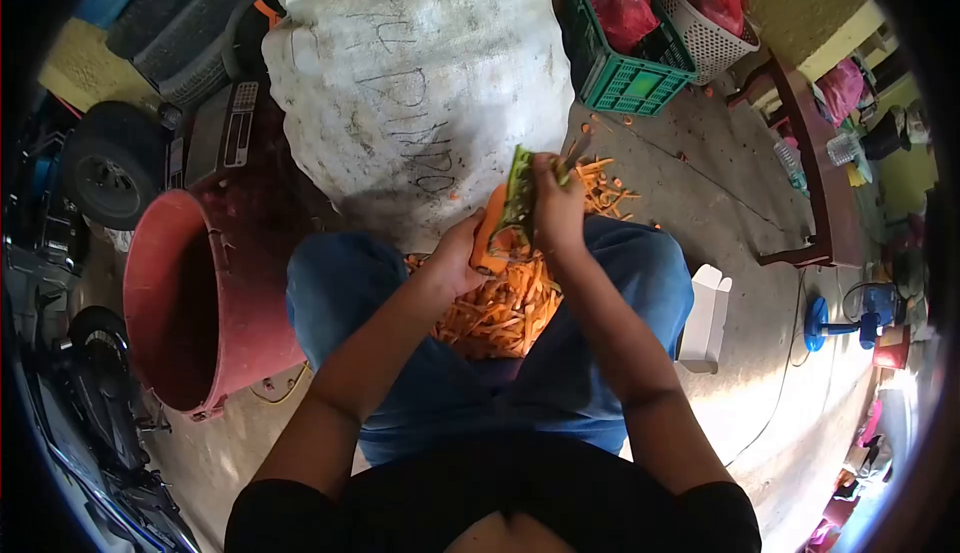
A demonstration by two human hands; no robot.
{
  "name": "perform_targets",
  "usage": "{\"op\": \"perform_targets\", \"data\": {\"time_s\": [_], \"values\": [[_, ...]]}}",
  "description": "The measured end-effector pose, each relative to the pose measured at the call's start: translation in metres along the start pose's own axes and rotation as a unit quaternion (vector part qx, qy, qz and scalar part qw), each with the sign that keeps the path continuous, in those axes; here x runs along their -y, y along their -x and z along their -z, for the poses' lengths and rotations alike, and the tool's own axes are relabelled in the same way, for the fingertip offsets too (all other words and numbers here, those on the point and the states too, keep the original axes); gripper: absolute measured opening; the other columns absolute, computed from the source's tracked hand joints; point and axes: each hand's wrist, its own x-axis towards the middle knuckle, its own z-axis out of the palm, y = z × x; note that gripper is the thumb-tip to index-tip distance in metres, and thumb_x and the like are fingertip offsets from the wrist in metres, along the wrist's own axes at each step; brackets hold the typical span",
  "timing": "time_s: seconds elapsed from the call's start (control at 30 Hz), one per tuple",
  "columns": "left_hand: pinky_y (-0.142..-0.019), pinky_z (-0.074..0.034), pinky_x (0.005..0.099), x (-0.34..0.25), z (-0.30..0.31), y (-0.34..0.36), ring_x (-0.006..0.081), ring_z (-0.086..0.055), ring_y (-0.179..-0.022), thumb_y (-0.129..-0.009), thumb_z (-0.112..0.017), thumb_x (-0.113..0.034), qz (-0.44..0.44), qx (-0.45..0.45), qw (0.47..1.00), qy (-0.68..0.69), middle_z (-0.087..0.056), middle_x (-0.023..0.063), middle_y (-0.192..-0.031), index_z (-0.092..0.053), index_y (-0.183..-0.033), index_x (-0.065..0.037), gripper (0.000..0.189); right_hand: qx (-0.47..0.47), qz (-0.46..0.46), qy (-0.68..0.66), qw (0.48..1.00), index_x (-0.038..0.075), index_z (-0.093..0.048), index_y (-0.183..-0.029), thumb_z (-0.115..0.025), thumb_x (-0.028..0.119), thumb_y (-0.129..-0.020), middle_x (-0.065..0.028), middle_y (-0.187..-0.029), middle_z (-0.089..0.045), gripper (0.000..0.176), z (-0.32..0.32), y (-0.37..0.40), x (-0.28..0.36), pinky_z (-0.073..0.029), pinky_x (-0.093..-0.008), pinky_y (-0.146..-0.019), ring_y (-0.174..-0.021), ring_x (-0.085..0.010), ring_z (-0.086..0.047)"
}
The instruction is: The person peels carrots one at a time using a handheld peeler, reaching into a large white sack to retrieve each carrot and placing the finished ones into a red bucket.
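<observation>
My left hand (455, 256) is wrapped around a thick orange carrot (488, 228), held slanted above a pile of orange peelings (503, 305) between my knees. Closed too, my right hand (557, 205) is at the carrot's upper side. A long green piece with a pale-dotted surface (517, 190) lies along the carrot, right by my right fingers. A thin dark blade-like tip (579, 147) sticks out past that hand; I cannot tell what tool it belongs to. More peelings (606, 191) lie on the floor beyond my right knee.
A large white woven sack (420, 73) stands ahead. To the left are a red tub (215, 303), a weighing scale (230, 133) and a tyre (105, 168). A green crate (635, 78), a white basket (705, 43), a white open box (706, 321) and a wooden frame (825, 178) are on the right.
</observation>
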Motion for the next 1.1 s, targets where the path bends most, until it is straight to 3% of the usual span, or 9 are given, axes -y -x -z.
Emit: {"op": "perform_targets", "data": {"time_s": [0.07, 0.3, 0.4, 0.6, 0.67, 0.77, 0.9, 0.93, 1.1], "values": [[-0.069, -0.045, 0.0353, -0.005, -0.014, -0.003, 0.0185, -0.054, -0.080, -0.088, -0.027, -0.032, 0.021, 0.060, 0.996, 0.067, -0.054, 0.0073, -0.092, -0.046, -0.102, -0.006, 0.035, -0.025, 0.061, 0.105, 0.992, -0.001, -0.053, -0.080, -0.048, 0.020, -0.083, -0.0014, -0.063, -0.051, 0.022, -0.002, -0.002, -0.004, -0.037, -0.0214, -0.050, -0.055, -0.0072, -0.044], [-0.074, -0.043, 0.0334, -0.011, -0.009, 0.010, 0.0203, -0.053, -0.084, -0.089, -0.025, -0.030, -0.013, 0.013, 0.995, 0.102, -0.053, 0.0084, -0.094, -0.045, -0.102, -0.003, 0.036, -0.053, 0.109, 0.161, 0.980, -0.003, -0.053, -0.082, -0.047, 0.018, -0.083, -0.0038, -0.064, -0.052, 0.022, -0.022, 0.003, -0.020, -0.039, -0.0243, -0.054, -0.058, -0.0096, -0.047], [-0.076, -0.043, 0.0343, -0.015, -0.012, 0.010, 0.0201, -0.052, -0.086, -0.089, -0.024, -0.029, -0.024, -0.023, 0.994, 0.101, -0.053, 0.0092, -0.095, -0.045, -0.101, -0.003, 0.036, -0.094, 0.126, 0.195, 0.968, -0.003, -0.054, -0.079, -0.049, 0.017, -0.081, -0.0126, -0.060, -0.054, 0.021, -0.023, -0.002, -0.022, -0.039, -0.0301, -0.052, -0.052, -0.0194, -0.050], [-0.070, -0.046, 0.0320, -0.017, -0.012, 0.010, 0.0186, -0.055, -0.079, -0.089, -0.026, -0.032, -0.044, -0.026, 0.998, 0.021, -0.054, 0.0096, -0.090, -0.044, -0.103, -0.002, 0.039, -0.124, 0.152, 0.271, 0.942, -0.002, -0.055, -0.080, -0.047, 0.017, -0.081, -0.0184, -0.065, -0.055, 0.021, -0.022, -0.012, -0.021, -0.041, -0.0320, -0.055, -0.058, -0.0269, -0.054], [-0.062, -0.048, 0.0304, -0.019, -0.006, 0.007, 0.0185, -0.057, -0.069, -0.088, -0.029, -0.035, -0.014, -0.048, 0.990, -0.131, -0.055, 0.0091, -0.084, -0.044, -0.102, 0.000, 0.040, -0.151, 0.195, 0.300, 0.922, -0.002, -0.055, -0.078, -0.047, 0.017, -0.081, -0.0185, -0.066, -0.056, 0.022, -0.017, -0.021, -0.027, -0.041, -0.0324, -0.055, -0.058, -0.0270, -0.054], [-0.058, -0.048, 0.0299, -0.019, -0.009, 0.029, 0.0186, -0.057, -0.062, -0.087, -0.031, -0.036, 0.032, 0.065, 0.980, -0.184, -0.056, 0.0096, -0.080, -0.044, -0.101, 0.001, 0.041, -0.274, 0.143, 0.271, 0.911, -0.004, -0.053, -0.072, -0.047, 0.019, -0.082, -0.0128, -0.060, -0.055, 0.026, 0.020, -0.063, -0.013, -0.040, -0.0307, -0.051, -0.053, -0.0208, -0.052], [-0.057, -0.047, 0.0288, -0.015, -0.006, 0.029, 0.0182, -0.056, -0.061, -0.087, -0.031, -0.034, 0.044, 0.063, 0.987, -0.142, -0.055, 0.0117, -0.076, -0.044, -0.099, 0.000, 0.038, -0.356, 0.010, 0.105, 0.929, -0.005, -0.052, -0.072, -0.047, 0.019, -0.082, -0.0064, -0.055, -0.051, 0.027, 0.054, -0.085, 0.000, -0.036, -0.0294, -0.044, -0.044, -0.0148, -0.043], [-0.057, -0.047, 0.0288, -0.015, -0.002, 0.023, 0.0182, -0.056, -0.061, -0.087, -0.031, -0.034, 0.043, 0.065, 0.987, -0.141, -0.055, 0.0117, -0.076, -0.044, -0.099, 0.000, 0.038, -0.321, 0.095, 0.112, 0.936, -0.005, -0.052, -0.073, -0.047, 0.020, -0.082, -0.0042, -0.055, -0.049, 0.027, 0.052, -0.083, -0.008, -0.034, -0.0283, -0.045, -0.046, -0.0115, -0.040], [-0.057, -0.047, 0.0296, -0.024, 0.012, 0.002, 0.0175, -0.054, -0.065, -0.087, -0.034, -0.029, 0.004, 0.035, 0.997, -0.075, -0.054, 0.0102, -0.075, -0.045, -0.095, 0.000, 0.031, -0.146, 0.108, 0.121, 0.976, -0.003, -0.053, -0.076, -0.049, 0.020, -0.081, -0.0027, -0.059, -0.049, 0.024, 0.016, -0.042, -0.022, -0.035, -0.0255, -0.050, -0.053, -0.0096, -0.041]]}}
